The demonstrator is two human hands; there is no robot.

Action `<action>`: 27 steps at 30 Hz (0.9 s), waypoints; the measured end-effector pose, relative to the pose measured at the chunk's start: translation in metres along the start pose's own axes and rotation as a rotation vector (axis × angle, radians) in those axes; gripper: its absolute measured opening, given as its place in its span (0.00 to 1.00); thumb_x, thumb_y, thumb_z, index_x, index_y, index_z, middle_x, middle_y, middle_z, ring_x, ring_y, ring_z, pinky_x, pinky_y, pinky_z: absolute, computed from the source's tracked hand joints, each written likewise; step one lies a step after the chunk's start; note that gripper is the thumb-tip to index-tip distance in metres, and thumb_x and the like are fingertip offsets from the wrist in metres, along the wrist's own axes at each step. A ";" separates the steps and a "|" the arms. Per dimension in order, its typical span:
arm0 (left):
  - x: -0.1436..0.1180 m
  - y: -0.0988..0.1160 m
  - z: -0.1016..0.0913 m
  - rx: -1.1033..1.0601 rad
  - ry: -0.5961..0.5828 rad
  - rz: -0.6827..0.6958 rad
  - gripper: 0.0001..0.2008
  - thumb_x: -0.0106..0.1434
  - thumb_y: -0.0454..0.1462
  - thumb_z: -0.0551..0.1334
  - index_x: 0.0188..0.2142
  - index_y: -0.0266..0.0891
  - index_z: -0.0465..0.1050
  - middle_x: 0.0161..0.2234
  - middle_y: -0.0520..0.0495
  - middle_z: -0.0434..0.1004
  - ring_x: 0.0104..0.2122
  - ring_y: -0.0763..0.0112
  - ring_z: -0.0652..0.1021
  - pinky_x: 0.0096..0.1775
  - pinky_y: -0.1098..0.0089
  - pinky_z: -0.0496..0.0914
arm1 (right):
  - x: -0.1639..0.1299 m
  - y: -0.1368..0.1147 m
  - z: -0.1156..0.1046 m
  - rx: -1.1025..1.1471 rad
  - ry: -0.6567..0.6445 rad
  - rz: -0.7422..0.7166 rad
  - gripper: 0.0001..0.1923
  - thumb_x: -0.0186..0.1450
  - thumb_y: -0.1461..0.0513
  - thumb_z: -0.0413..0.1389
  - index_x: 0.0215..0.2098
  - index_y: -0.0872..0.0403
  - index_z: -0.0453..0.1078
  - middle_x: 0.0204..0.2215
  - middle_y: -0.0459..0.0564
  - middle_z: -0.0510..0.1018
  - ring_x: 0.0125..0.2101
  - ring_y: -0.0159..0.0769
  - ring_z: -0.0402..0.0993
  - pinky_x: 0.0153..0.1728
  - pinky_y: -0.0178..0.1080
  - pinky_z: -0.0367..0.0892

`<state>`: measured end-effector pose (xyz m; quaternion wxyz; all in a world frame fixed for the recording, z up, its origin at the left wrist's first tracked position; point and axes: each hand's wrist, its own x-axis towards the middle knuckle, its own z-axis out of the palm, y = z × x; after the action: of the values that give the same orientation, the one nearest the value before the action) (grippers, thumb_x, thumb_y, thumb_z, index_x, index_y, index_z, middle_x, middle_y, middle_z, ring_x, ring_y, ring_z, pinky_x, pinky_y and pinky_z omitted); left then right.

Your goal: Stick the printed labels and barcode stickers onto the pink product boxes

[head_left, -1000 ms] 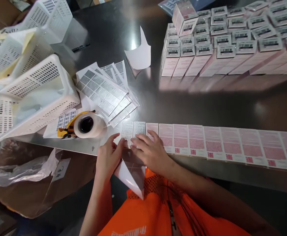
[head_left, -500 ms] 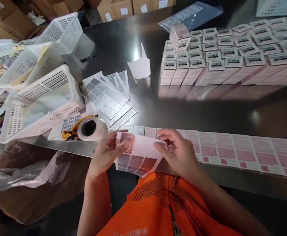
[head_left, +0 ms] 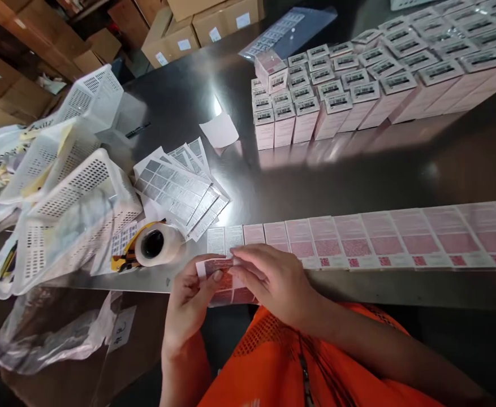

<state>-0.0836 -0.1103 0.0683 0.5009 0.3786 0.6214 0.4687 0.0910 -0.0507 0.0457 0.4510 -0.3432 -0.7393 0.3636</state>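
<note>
Here the left hand (head_left: 188, 302) grips a label sheet (head_left: 224, 282) by its left end, thumb on top, at the table edge (head_left: 379, 291) just in front of the body. The right hand (head_left: 275, 280) lies over the sheet's right part, fingers curled onto it, apparently pinching or peeling at a label; whether a label is already lifted cannot be told, since the fingers hide that spot.

Just beyond the hands runs a row of flat cartons (head_left: 358, 240), edge to edge, stretching well off to the right of the right hand. The two nearest the left hand look pale and already labelled (head_left: 224, 238); the rest show pink faces.

To do this well, I judge the left hand should keep the sheet taut and steady while the right lifts one label cleanly by a corner, without creasing it, then lays it square on the next pink carton and smooths it from one side to the other.

Left of the left hand lies a tape roll (head_left: 156, 244) in a yellow dispenser, and past it spare sheets (head_left: 175, 189) and white baskets (head_left: 78, 209). Far ahead and to the right stand boxes (head_left: 336, 96) with barcode labels on top.

No brand or wording can be read: the print on labels, cartons and barcodes is too small and blurred.
</note>
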 end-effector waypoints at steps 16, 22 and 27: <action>-0.002 -0.006 0.021 -0.054 0.142 0.009 0.07 0.66 0.39 0.65 0.42 0.42 0.78 0.38 0.50 0.80 0.37 0.71 0.78 0.39 0.74 0.73 | 0.000 -0.001 0.001 0.109 0.175 0.112 0.10 0.62 0.71 0.60 0.38 0.51 0.79 0.31 0.46 0.82 0.32 0.34 0.78 0.35 0.38 0.72; -0.001 -0.012 0.020 -0.082 0.128 0.036 0.07 0.65 0.39 0.65 0.41 0.41 0.78 0.36 0.50 0.80 0.34 0.71 0.79 0.37 0.73 0.74 | 0.002 -0.002 0.002 0.172 0.206 0.129 0.10 0.61 0.72 0.61 0.34 0.51 0.78 0.29 0.44 0.82 0.31 0.31 0.77 0.34 0.35 0.70; -0.002 -0.015 0.016 -0.069 0.139 0.035 0.07 0.64 0.39 0.66 0.42 0.41 0.78 0.37 0.51 0.80 0.34 0.73 0.78 0.37 0.75 0.73 | 0.003 -0.004 0.002 0.179 0.211 0.136 0.11 0.60 0.73 0.61 0.32 0.52 0.77 0.28 0.43 0.81 0.31 0.31 0.76 0.34 0.35 0.69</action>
<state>-0.0672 -0.1131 0.0533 0.4611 0.3384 0.6315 0.5235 0.0875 -0.0509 0.0493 0.5294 -0.3873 -0.6274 0.4195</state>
